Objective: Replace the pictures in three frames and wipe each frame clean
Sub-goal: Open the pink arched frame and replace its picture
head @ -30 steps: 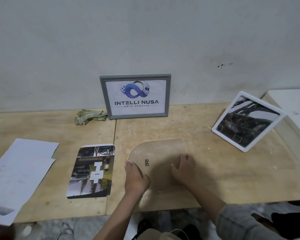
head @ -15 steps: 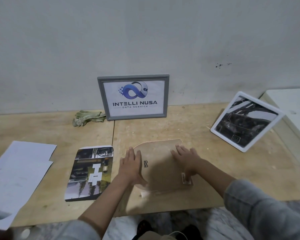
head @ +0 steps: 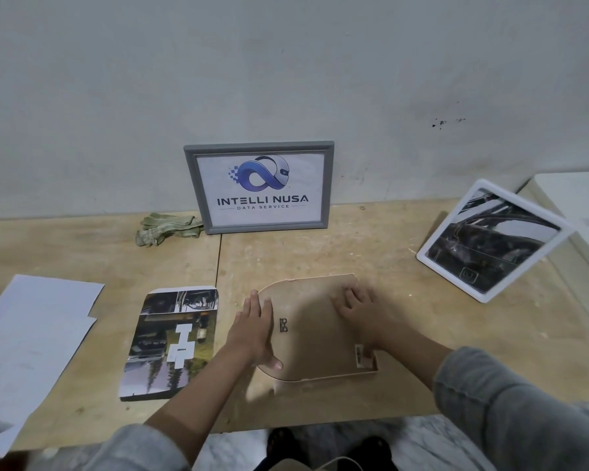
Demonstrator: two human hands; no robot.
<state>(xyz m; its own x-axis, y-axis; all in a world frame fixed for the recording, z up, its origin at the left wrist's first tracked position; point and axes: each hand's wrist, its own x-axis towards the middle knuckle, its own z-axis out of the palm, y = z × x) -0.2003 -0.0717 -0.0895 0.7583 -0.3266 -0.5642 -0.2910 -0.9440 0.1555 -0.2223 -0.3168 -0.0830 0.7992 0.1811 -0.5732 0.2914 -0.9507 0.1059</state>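
Both hands have slid forward: left hand [head: 255, 329] and right hand [head: 359, 305] press flat, fingers straight, on the face-down frame's backing board [head: 315, 326], apparently seating it, with the removed print [head: 174, 341] just left.

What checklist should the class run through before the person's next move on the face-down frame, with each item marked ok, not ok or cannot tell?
1. Frame lies face down, flat on the table: ok.
2. Left hand steadies the frame's left edge, fingers straight: ok.
3. Right hand lies flat on the backing board: ok.
4. Backing clips released: cannot tell, none shows clearly.
5. Print within reach, left of the frame: ok.
6. Cloth ready for wiping: ok, it lies at the wall beside the grey frame.
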